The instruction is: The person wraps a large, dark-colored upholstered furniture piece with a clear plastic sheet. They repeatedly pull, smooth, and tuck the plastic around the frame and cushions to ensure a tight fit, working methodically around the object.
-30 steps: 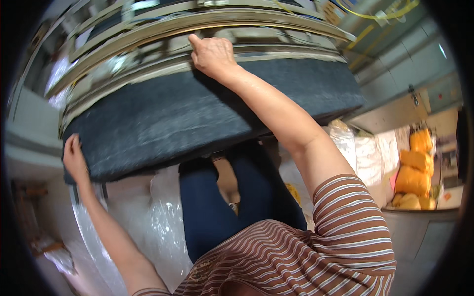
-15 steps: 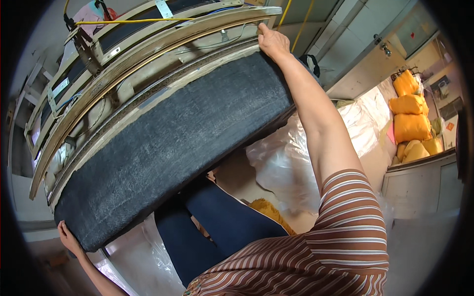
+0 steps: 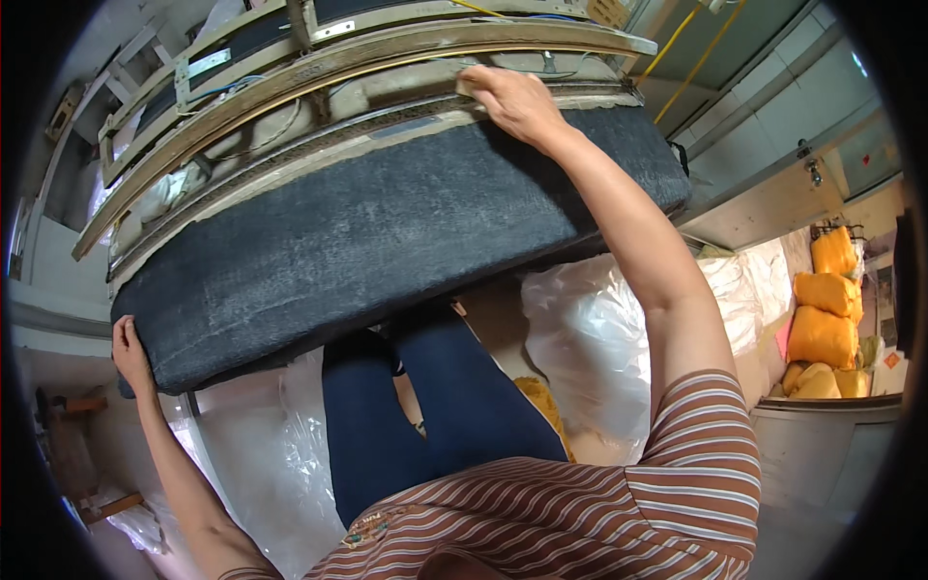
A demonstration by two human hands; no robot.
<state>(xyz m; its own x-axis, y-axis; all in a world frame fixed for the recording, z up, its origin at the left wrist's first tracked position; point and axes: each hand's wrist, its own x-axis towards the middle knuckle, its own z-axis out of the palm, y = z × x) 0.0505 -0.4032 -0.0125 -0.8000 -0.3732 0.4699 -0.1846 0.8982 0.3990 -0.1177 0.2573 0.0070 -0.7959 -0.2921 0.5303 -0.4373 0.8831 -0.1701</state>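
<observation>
A long padded block (image 3: 406, 213) covered in dark blue-grey fabric stretches across in front of me, slightly tilted. Along its far edge runs a pale strip (image 3: 319, 153) beside a darker rail. My left hand (image 3: 132, 356) is curled around the block's left end, gripping it. Over the far edge, right of the middle, my right hand (image 3: 517, 104) bends down with its fingers together. A small pale bit shows at its fingertips; I cannot make out what it is. Behind the block lies a wooden frame (image 3: 387, 60) with metal brackets and thin wires.
Clear plastic sheeting (image 3: 590, 338) covers the floor to the right and more lies at the left. Orange stuffed bundles (image 3: 822, 333) are stacked at the far right, past a door (image 3: 768, 215). Yellow cables (image 3: 701, 58) hang at the back right.
My right hand has left the far right corner and moved left along the far edge. The view has turned, so the block lies more level. My left hand stays at the left end.
</observation>
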